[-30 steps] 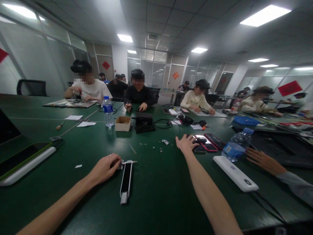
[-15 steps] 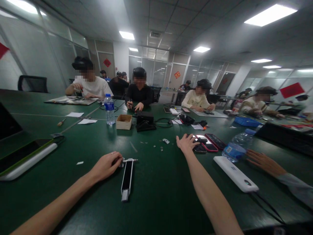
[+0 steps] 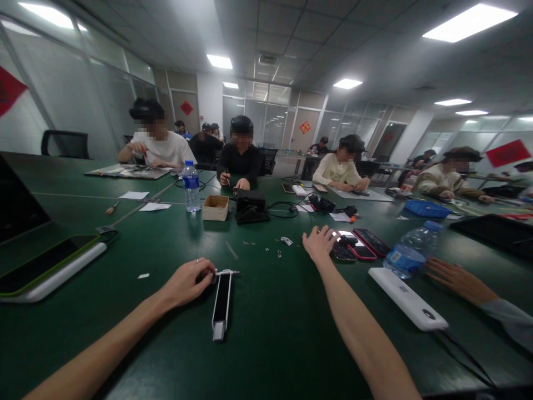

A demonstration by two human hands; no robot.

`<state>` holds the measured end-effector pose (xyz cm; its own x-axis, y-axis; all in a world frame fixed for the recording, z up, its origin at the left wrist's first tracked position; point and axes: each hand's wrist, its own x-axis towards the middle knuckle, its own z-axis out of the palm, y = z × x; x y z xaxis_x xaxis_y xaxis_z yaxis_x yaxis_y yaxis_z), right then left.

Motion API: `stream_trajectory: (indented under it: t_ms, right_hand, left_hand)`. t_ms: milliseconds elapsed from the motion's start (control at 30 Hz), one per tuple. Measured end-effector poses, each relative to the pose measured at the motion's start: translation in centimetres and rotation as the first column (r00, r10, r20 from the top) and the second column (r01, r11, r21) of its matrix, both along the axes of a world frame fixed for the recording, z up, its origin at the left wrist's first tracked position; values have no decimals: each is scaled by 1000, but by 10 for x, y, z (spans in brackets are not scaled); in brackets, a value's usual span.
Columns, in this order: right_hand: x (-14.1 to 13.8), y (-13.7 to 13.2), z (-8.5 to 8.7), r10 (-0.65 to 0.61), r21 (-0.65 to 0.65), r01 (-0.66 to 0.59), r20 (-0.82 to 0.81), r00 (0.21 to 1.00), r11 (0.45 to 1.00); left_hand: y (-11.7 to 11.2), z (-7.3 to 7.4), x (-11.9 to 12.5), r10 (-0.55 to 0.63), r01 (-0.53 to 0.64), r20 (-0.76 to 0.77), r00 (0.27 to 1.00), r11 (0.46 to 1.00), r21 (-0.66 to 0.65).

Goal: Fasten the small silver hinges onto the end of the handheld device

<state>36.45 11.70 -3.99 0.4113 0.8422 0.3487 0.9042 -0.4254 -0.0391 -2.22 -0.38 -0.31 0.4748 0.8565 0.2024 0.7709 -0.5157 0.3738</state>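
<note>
My left hand (image 3: 186, 283) has its fingers curled around the metal end of a slim black-and-silver handheld device (image 3: 222, 305), which lies on the green table (image 3: 266, 355). A thin metal pin (image 3: 230, 273) sticks out sideways from that end. My right hand (image 3: 319, 246) rests open, fingers spread, just left of a stack of smartphones (image 3: 358, 245). Small nuts and screws (image 3: 266, 247) and a small metal part (image 3: 286, 241) lie ahead of it, not touched.
A co-worker's hand (image 3: 458, 280) lies beside a white power bank (image 3: 408, 299) and a water bottle (image 3: 412, 250). A tablet (image 3: 41, 266) sits at left. Ahead stand a cardboard box (image 3: 215, 208), a black unit with cables (image 3: 251, 210), and seated co-workers.
The whole view has turned slightly, shifting the table contents a little to the right. My hands and the device keep the same contact and arrangement.
</note>
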Motion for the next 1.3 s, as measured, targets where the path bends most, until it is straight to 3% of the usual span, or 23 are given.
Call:
stream_trajectory:
  t_ms: [133, 267, 367, 1033, 1300]
  right_hand:
    - [-9, -5, 4, 114, 28, -114, 17, 993, 993]
    - [-25, -9, 8, 294, 64, -301, 97, 951, 952]
    - [-35, -9, 8, 358, 63, -370, 144, 922, 927]
    - [-32, -6, 8, 322, 52, -324, 43, 946, 945]
    - [-33, -1, 7, 435, 128, -421, -108, 894, 898]
  left_hand:
    - [-1, 1, 1, -17, 17, -12, 1000, 1000, -10]
    - [0, 0, 0, -24, 24, -16, 1000, 1000, -10]
    - [2, -3, -1, -23, 23, -15, 1000, 1000, -19]
    - [2, -3, -1, -15, 13, -27, 1000, 998, -56]
    - [1, -4, -1, -6, 4, -26, 1000, 998, -56]
